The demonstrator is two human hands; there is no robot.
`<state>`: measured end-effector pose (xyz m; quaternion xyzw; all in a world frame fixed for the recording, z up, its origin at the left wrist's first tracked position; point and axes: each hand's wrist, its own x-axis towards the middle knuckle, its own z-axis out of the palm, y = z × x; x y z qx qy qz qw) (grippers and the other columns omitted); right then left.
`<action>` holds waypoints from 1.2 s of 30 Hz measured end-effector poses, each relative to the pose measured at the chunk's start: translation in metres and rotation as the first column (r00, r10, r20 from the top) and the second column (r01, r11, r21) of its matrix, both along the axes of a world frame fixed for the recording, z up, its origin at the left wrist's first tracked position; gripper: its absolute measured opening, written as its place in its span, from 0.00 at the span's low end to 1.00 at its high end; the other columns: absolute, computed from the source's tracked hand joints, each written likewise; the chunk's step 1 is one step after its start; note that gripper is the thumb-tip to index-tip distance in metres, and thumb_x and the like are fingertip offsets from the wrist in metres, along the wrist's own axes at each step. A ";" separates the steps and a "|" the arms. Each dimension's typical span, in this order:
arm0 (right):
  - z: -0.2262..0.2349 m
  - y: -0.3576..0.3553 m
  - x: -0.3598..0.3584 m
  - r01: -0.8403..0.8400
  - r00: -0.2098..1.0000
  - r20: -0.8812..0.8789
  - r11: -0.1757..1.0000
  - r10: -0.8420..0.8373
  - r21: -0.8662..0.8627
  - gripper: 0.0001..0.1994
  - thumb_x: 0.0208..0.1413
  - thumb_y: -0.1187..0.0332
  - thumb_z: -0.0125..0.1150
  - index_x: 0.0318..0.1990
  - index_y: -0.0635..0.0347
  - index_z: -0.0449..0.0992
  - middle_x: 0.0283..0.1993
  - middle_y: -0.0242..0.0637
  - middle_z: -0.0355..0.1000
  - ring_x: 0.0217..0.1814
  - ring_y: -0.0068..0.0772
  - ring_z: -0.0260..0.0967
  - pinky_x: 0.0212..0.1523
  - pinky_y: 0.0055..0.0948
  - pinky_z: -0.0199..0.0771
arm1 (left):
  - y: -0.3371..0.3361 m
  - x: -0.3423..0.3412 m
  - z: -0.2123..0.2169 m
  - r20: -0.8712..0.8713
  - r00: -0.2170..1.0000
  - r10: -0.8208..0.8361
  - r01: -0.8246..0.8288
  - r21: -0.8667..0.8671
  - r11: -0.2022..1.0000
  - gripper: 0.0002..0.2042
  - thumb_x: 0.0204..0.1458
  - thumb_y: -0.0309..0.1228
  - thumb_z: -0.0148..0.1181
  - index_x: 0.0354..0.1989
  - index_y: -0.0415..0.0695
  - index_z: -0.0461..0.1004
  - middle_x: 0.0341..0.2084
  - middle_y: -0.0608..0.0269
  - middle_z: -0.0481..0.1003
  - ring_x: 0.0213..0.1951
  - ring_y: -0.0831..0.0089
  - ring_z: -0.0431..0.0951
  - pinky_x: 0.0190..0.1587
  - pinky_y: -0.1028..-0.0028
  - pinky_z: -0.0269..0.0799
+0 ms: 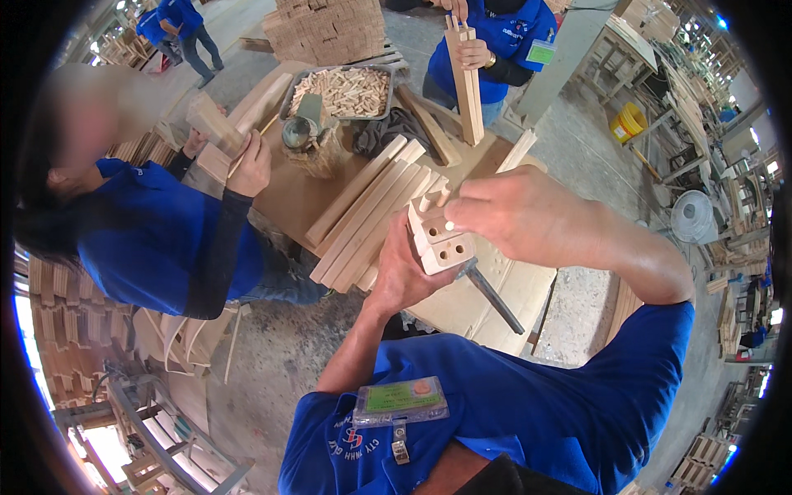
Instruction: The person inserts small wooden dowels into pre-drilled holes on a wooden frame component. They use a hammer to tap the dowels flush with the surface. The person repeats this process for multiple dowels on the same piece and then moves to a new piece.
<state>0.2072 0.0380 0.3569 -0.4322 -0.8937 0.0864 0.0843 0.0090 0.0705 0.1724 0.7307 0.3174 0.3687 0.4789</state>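
Observation:
My left hand [402, 272] grips a pale wooden block [439, 245] with round holes drilled in its end face, holding it up over the worktable [289, 198]. A wooden dowel stands in one hole at the block's top. My right hand [528, 216] pinches a small dowel [450, 224] at one of the holes. A dark metal hammer handle [493, 298] sticks out below the block, toward the lower right.
Long wooden slats [371, 210] lie stacked on the table. A metal tray of small dowels [346, 91] sits at the back. One person at left holds a wooden piece [216, 125]; another at the far side holds upright slats [467, 82]. Wood stacks surround the table.

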 end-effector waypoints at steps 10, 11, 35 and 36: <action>-0.012 0.009 -0.011 0.046 0.998 0.050 0.999 -0.047 0.006 0.09 0.65 0.66 0.64 0.41 0.63 0.76 0.31 0.46 0.79 0.34 0.47 0.82 0.34 0.43 0.80 | 0.002 -0.006 0.004 0.036 0.999 -0.011 0.010 0.026 1.000 0.47 0.38 0.29 0.84 0.66 0.39 0.59 0.55 0.53 0.70 0.55 0.63 0.77 0.56 0.63 0.77; -0.014 0.013 -0.009 0.026 1.000 -0.013 1.000 -0.026 0.004 0.10 0.65 0.65 0.65 0.42 0.63 0.77 0.31 0.43 0.78 0.33 0.44 0.81 0.34 0.41 0.79 | 0.004 -0.008 0.004 0.014 1.000 0.002 -0.002 0.024 1.000 0.48 0.37 0.30 0.85 0.66 0.38 0.58 0.55 0.53 0.70 0.55 0.63 0.76 0.57 0.63 0.75; -0.343 0.462 -0.020 0.767 0.555 0.003 0.510 -0.832 -0.390 0.15 0.58 0.67 0.63 0.52 0.54 0.86 0.57 0.45 0.83 0.63 0.47 0.79 0.61 0.43 0.81 | 0.069 -0.077 -0.038 -0.030 0.999 -0.032 0.014 -0.461 0.887 0.35 0.45 0.31 0.82 0.62 0.43 0.68 0.55 0.62 0.80 0.57 0.68 0.80 0.64 0.59 0.74; -0.347 0.462 -0.022 0.759 0.545 -0.026 0.506 -0.838 -0.409 0.15 0.58 0.67 0.64 0.51 0.55 0.86 0.56 0.46 0.83 0.63 0.47 0.80 0.60 0.44 0.81 | 0.071 -0.076 -0.039 -0.040 0.999 -0.024 0.002 -0.466 0.885 0.35 0.45 0.31 0.82 0.62 0.43 0.68 0.55 0.62 0.80 0.57 0.68 0.80 0.64 0.59 0.74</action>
